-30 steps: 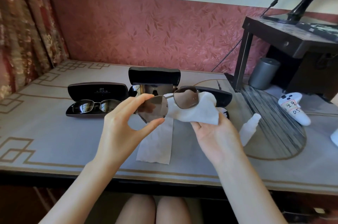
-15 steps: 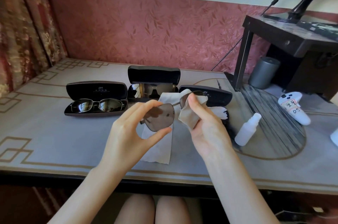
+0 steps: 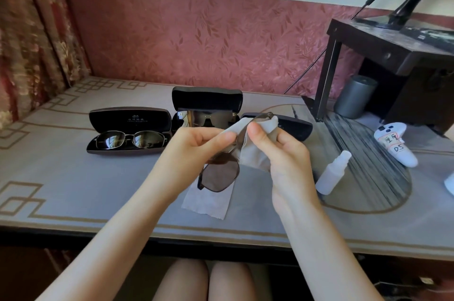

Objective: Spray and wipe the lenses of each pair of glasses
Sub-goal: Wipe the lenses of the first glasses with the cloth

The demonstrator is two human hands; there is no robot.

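Brown-lensed sunglasses (image 3: pixel 219 174) are held above the table, turned so one lens hangs down. My left hand (image 3: pixel 189 153) pinches their frame near the bridge. My right hand (image 3: pixel 282 155) pinches a white cloth (image 3: pixel 255 153) round the upper lens, which the cloth mostly hides. A second pair of glasses (image 3: pixel 130 139) lies in an open black case (image 3: pixel 127 119) at the left. Dark sunglasses (image 3: pixel 208 119) sit in the open middle case (image 3: pixel 207 101). A small white spray bottle (image 3: pixel 333 173) lies on the table to the right.
A white tissue (image 3: pixel 206 202) lies on the table under the held sunglasses. A third black case (image 3: pixel 298 128) sits behind my right hand. A white controller (image 3: pixel 395 144), a grey cylinder (image 3: pixel 355 96) and a dark desk (image 3: pixel 393 47) stand at the right.
The sunglasses have turned from level to nearly upright, one lens now hanging down. My left hand moved from the lens rim to the bridge. My right hand still wraps the cloth round the other lens.
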